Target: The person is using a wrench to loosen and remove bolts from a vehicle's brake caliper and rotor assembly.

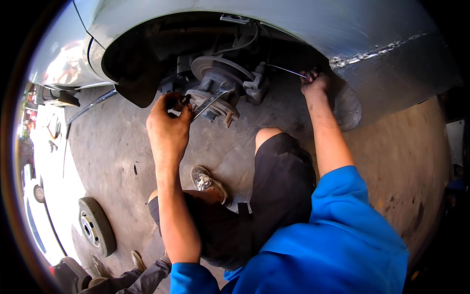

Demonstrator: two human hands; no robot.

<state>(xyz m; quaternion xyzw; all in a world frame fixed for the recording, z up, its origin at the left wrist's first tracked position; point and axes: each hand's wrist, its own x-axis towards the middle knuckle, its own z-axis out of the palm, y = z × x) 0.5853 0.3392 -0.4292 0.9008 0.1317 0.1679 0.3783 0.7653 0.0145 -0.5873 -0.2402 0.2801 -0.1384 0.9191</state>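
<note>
Wrench [211, 101] in left hand [169, 128] at hub; right hand [315, 83] holds wire [286, 71].

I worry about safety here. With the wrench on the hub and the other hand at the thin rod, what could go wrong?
1. The left hand grips the wrench close to the brake disc; a slip might knock the knuckles on it.
2. The right hand holds a thin rod deep in the wheel arch, maybe scraping its edge.
</note>
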